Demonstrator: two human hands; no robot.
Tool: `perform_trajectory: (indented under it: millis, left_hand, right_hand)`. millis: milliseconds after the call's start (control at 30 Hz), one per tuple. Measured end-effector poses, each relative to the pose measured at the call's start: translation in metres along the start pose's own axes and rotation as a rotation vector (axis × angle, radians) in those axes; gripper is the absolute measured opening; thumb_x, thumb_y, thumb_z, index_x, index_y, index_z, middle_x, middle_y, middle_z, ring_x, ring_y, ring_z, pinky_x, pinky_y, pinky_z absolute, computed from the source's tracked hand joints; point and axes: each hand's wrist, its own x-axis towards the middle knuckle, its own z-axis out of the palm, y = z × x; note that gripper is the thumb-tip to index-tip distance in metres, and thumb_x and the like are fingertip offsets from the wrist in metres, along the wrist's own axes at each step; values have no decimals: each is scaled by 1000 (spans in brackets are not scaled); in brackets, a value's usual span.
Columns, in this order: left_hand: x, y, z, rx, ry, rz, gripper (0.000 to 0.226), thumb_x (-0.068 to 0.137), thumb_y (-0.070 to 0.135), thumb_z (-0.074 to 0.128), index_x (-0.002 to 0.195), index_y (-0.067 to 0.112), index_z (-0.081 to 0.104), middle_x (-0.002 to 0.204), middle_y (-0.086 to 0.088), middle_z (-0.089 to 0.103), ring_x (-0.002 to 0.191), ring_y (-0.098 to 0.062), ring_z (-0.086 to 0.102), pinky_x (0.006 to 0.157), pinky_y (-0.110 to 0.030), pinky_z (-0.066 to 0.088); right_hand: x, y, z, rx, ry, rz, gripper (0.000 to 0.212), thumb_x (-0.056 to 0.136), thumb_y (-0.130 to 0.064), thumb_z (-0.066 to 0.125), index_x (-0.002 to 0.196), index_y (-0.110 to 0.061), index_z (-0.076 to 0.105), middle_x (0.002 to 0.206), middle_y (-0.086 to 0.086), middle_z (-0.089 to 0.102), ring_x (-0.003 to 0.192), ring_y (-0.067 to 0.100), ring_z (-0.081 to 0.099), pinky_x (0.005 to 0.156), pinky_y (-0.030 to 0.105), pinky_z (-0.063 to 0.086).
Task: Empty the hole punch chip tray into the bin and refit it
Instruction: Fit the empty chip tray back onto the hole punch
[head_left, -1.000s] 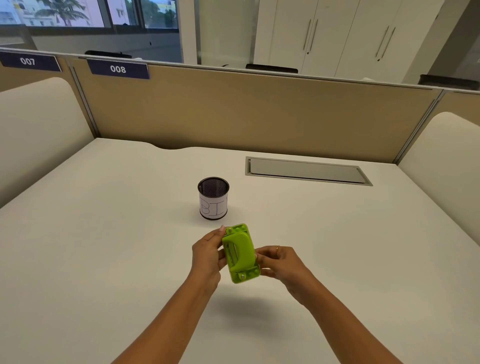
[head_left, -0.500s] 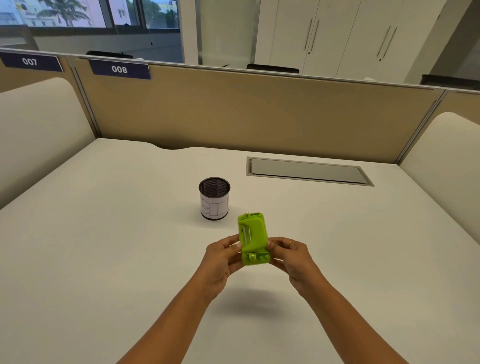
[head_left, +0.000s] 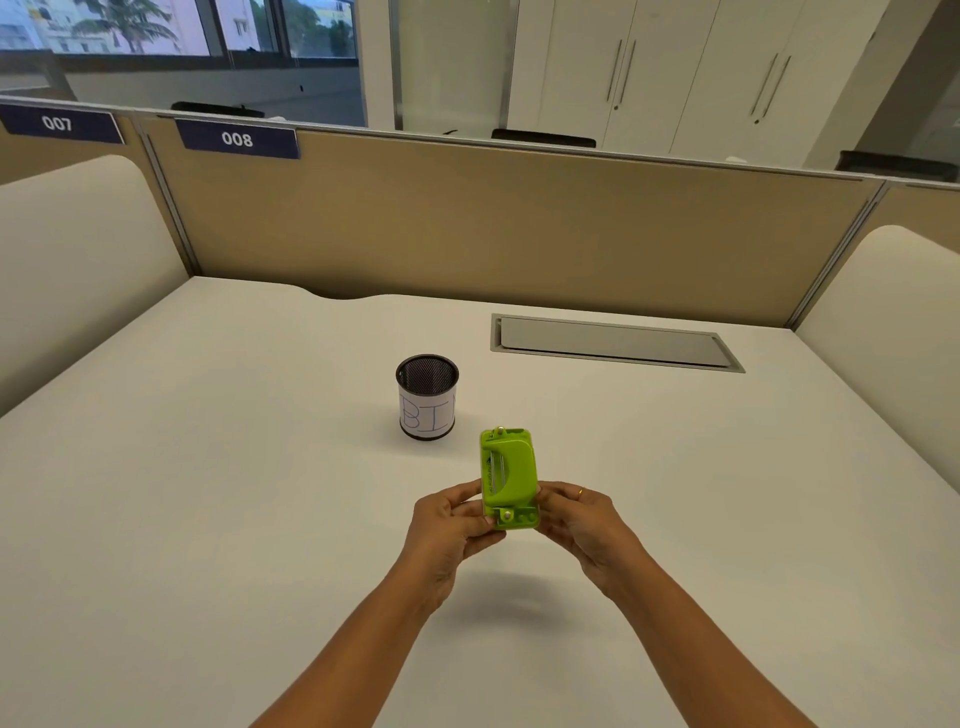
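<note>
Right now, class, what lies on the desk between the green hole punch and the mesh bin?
Nothing: in the head view, only bare white desk separates the hole punch, held in both hands, from the bin.

Open-plan office: numbered desk partitions (head_left: 236, 139), white desk (head_left: 208, 493) with cable hatch (head_left: 613, 343), storage cupboards (head_left: 675, 67).

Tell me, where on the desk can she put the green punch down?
Nearly anywhere. The desk is bare left of the bin, right of the punch below the hatch, and in front of both hands. Only the middle is busy, where bin, punch, left hand and right hand sit close.
</note>
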Motion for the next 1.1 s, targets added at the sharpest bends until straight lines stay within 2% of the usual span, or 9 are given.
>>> perform_trajectory:
  millis: [133, 333, 533, 733, 867, 1000, 1100]
  left_hand:
    - [2, 0, -3, -17, 43, 11, 48, 83, -19, 49, 129, -4, 50, 85, -12, 71, 70, -16, 71, 68, -24, 59]
    - [1, -4, -2, -23, 72, 4, 49, 83, -20, 49, 130, -4, 49, 86, -12, 70, 64, -12, 72, 64, -22, 60]
    - [0, -7, 1, -8, 102, -13, 50, 83, -19, 48, 131, -4, 48, 88, -13, 69, 78, -22, 69, 63, -21, 59]
    - [-2, -8, 1, -7, 103, -26, 49, 83, -19, 48, 130, -4, 48, 92, -17, 69, 79, -23, 69, 64, -22, 59]
    - [-2, -6, -1, 6, 82, -26, 49, 83, -18, 49, 130, -3, 49, 93, -18, 69, 81, -25, 68, 66, -23, 59]
    - [-2, -7, -1, 49, 58, -34, 43, 83, -17, 51, 124, -1, 52, 89, -13, 69, 81, -24, 69, 70, -25, 59]
    - [-4, -7, 1, 76, 22, -45, 37, 82, -17, 53, 112, 4, 56, 88, -12, 69, 80, -23, 68, 71, -26, 58]
  right_hand:
    - [0, 2, 2, 6, -3, 69, 8, 86, -10, 60, 89, -6, 66, 83, 9, 67, 73, 16, 63, 64, 16, 57]
    - [0, 2, 2, 17, 0, 109, 8, 86, -6, 60, 89, 1, 63, 80, 11, 65, 71, 17, 63, 58, 15, 57]
    - [0, 3, 3, 54, 10, 127, 7, 86, -2, 59, 80, 1, 61, 77, 13, 64, 69, 19, 62, 53, 15, 57]
    - [-1, 5, 1, 40, 15, 122, 7, 85, -5, 61, 80, 0, 62, 78, 12, 65, 69, 18, 63, 54, 15, 56]
    - [-2, 5, 3, 3, -1, 108, 16, 89, -15, 57, 93, -1, 65, 90, 11, 66, 76, 18, 63, 64, 21, 56]
    - [-6, -1, 6, 5, -81, 80, 32, 92, -34, 49, 109, -12, 65, 103, 9, 69, 89, 20, 66, 75, 26, 52]
    - [-7, -3, 9, -37, -74, 64, 40, 88, -35, 56, 116, -7, 61, 107, 11, 68, 91, 21, 66, 69, 24, 53]
